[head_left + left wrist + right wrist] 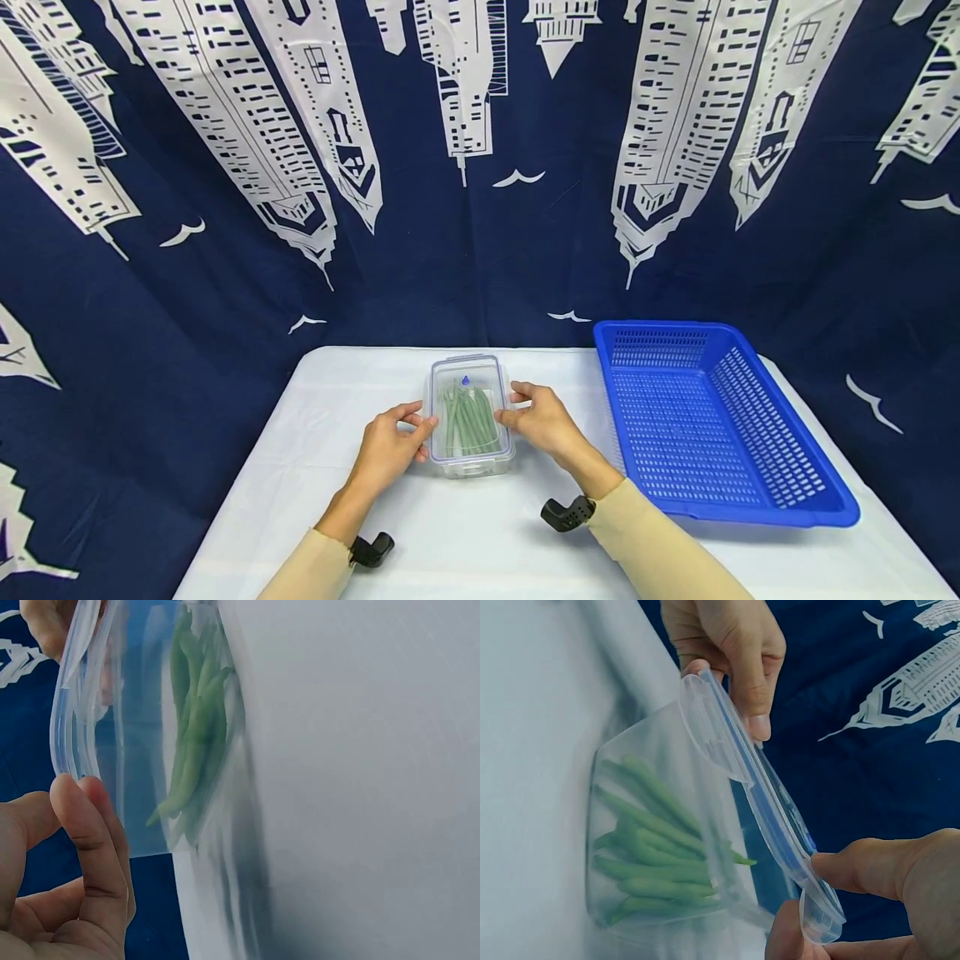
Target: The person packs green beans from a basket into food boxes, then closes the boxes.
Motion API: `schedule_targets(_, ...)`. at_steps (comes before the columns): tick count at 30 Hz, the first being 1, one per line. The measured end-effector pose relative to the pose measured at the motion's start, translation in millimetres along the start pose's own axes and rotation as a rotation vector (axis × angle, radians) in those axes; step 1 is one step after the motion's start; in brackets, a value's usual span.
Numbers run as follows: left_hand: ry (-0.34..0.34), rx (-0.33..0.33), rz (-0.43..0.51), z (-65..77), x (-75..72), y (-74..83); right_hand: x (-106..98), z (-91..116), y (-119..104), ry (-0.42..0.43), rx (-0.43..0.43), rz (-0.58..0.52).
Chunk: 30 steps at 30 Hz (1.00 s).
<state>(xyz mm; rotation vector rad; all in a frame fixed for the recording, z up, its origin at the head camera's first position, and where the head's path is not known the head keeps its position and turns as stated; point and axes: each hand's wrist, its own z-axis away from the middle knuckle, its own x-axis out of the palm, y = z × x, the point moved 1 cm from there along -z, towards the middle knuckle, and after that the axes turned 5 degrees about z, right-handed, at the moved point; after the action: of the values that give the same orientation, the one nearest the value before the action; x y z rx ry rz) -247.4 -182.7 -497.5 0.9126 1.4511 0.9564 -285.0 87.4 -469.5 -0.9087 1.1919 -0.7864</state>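
A clear plastic food container stands on the white table, with several green beans inside. Over it lies a clear lid with a blue seal and a small blue vent plug. My left hand pinches the lid's left edge, its thumb on top. At the opposite edge, my right hand pinches the lid, thumb on top and a finger beneath by a side flap. In the right wrist view the lid sits tilted over the container's rim, with its visible side flaps unfastened.
To the right of the container, a large blue plastic basket with perforated walls stands on the white tabletop. Behind the table hangs a dark blue cloth printed with white buildings and birds. Black cameras are strapped on both wrists.
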Motion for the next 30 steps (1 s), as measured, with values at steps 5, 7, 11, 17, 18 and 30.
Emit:
schedule_targets(5, -0.012, -0.003, 0.002, -1.3, 3.2, -1.0, 1, -1, 6, 0.022, 0.001, 0.033)
schedule_targets(7, -0.014, -0.004, -0.004, -2.2, 3.9, -1.1, 1, -1, 8, 0.027, 0.002, 0.039)
schedule_targets(11, -0.011, 0.001, -0.014, -4.0, 4.3, -1.3, 2, -2, 10, 0.023, 0.004, 0.022)
schedule_targets(17, -0.012, -0.009, -0.019, -4.4, 4.1, -1.7, 3, -2, 15, 0.004, 0.025, -0.015)
schedule_targets(18, -0.015, -0.011, -0.016, -4.5, 4.3, -1.9, 3, -2, 16, 0.006, 0.028, -0.021)
schedule_targets(30, -0.092, -0.081, 0.142, 1.5, 2.9, -3.0, 4, 2, 20, -0.004, 0.023, -0.046)
